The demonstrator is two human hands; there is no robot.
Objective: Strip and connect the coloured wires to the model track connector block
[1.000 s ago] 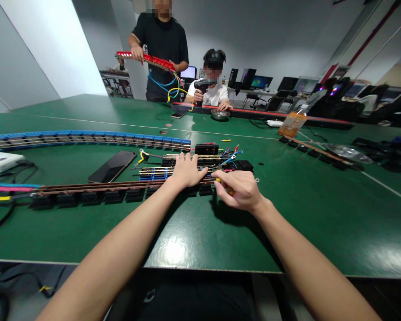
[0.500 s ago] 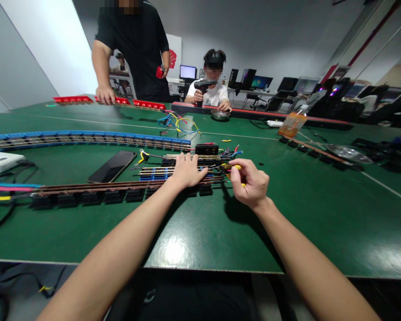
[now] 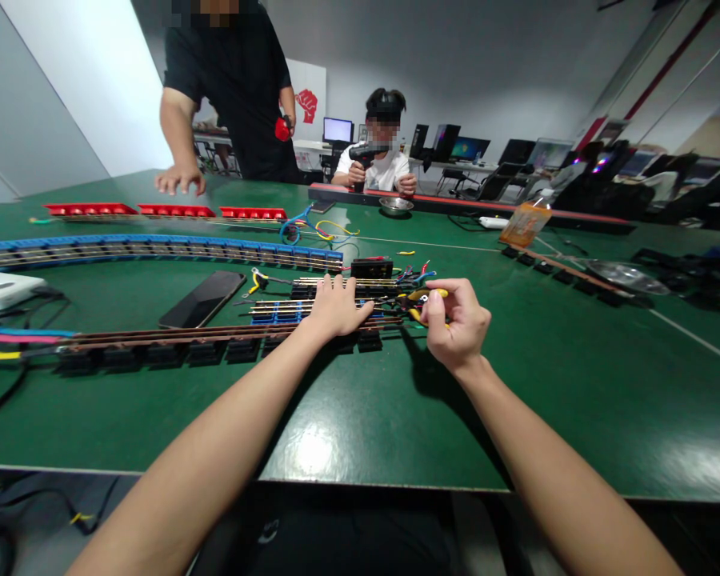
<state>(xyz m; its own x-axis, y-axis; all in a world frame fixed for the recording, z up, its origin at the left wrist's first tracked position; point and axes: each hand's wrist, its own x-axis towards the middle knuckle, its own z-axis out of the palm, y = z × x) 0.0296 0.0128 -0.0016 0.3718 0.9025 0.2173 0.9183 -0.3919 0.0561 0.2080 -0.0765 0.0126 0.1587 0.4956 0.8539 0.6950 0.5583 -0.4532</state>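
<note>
My left hand lies flat with fingers spread across the rail strips with blue holders and the black-based strip beside them. In my right hand are yellow-handled pliers, their dark jaws pointing left at the right end of the strips, near loose coloured wires. Exactly what the jaws touch is too small to tell. A long strip of brown rails on black blocks runs nearest to me, passing just below my left hand.
A black phone and a white box lie left. Behind are a curved blue track, red track pieces, a metal bowl and an orange bottle. One person stands across the table; another sits holding a dark tool.
My right hand and the pliers have shifted slightly right. The red track pieces have moved left and nearer, and the standing person's hand has lifted off them. My left hand stays put.
</note>
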